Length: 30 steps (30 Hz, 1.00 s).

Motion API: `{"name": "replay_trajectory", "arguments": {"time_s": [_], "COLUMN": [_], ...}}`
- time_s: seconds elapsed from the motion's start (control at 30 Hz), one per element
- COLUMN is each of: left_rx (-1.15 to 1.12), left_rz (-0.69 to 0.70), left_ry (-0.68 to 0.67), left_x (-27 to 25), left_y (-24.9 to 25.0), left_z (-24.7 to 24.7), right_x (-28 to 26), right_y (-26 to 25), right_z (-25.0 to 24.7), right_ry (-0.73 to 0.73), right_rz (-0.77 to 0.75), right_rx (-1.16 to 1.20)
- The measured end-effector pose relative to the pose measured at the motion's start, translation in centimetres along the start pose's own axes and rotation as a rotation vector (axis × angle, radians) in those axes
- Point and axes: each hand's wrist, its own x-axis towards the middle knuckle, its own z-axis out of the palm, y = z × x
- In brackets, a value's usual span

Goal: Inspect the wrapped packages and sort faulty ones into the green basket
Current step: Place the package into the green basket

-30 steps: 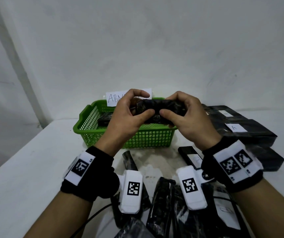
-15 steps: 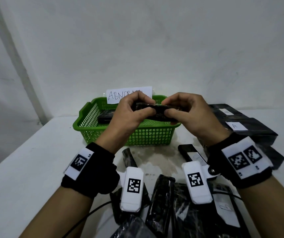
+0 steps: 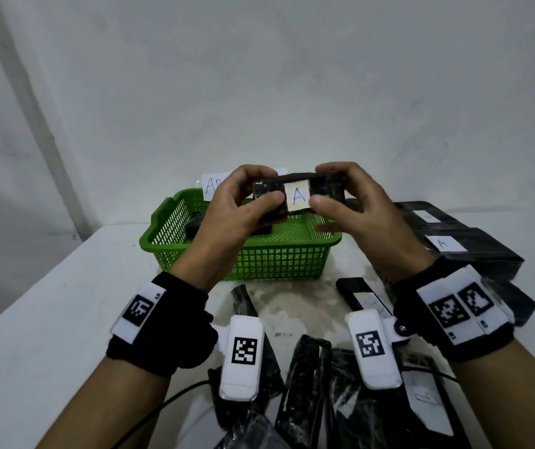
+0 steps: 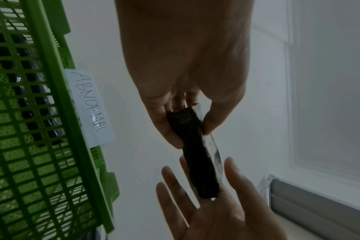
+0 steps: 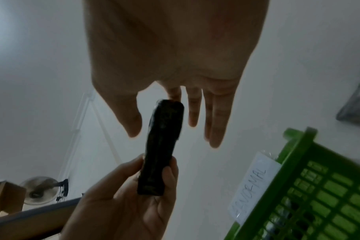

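Observation:
Above the green basket [image 3: 243, 251] I hold up a black wrapped package [image 3: 298, 196], its white "A" label facing me. My left hand [image 3: 266, 189] pinches its left end between thumb and fingers, which the left wrist view [image 4: 189, 129] shows clearly. My right hand [image 3: 324, 189] is at the other end. In the right wrist view this hand [image 5: 164, 128] has straight fingers, the index touches the package [image 5: 162, 146], and the thumb stands slightly apart. One black package [image 3: 198, 223] lies inside the basket.
A paper sign reading "ABNORMAL" [image 4: 90, 107] is fixed to the basket's far wall. Black packages are stacked at the right [image 3: 466, 247], and several more lie near the table's front edge [image 3: 305, 377]. One with a white label [image 3: 363, 296] lies between them. A white wall is close behind.
The package has been turned from edge-on to face me, so the "A" label now shows. The right hand's grip has loosened to straight fingers.

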Motion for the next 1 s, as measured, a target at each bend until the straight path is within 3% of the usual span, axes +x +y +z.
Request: {"name": "replay_trajectory", "arguments": {"time_s": [0.07, 0.3, 0.4, 0.5, 0.57, 0.73, 0.8, 0.87, 1.0], "left_rx": [0.039, 0.072, -0.064, -0.026, 0.050, 0.102, 0.100, 0.065, -0.029], "left_rz": [0.032, 0.098, 0.008, 0.025, 0.065, 0.128, 0.158, 0.164, 0.050], "left_ry": [-0.003, 0.008, -0.059, -0.089, -0.093, -0.103, -0.146, -0.175, -0.096], "left_x": [0.0, -0.3, -0.1, -0.3, -0.6, -1.0, -1.3, -1.4, -0.8], "left_y": [0.0, -0.1, 0.0, 0.0, 0.0, 0.8, 1.3, 1.5, 1.4], "left_z": [-0.1, 0.5, 0.0, 0.0, 0.4, 1.8, 2.2, 2.4, 2.0], "right_x": [0.1, 0.3, 0.4, 0.4, 0.3, 0.2, 0.1, 0.0, -0.1], "right_y": [-0.1, 0.0, 0.2, 1.2, 1.3, 0.6, 0.3, 0.4, 0.7], "right_z": [0.3, 0.9, 0.6, 0.1, -0.1, -0.6, -0.4, -0.3, -0.1], "right_ry": [0.023, 0.134, 0.180, 0.251, 0.201, -0.103, -0.145, -0.079, 0.028], "right_rz": [0.052, -0.041, 0.040, 0.123, 0.154, 0.272, 0.239, 0.168, 0.020], "right_rx": [0.118, 0.023, 0.040, -0.085, -0.100, 0.099, 0.126, 0.145, 0.120]}}
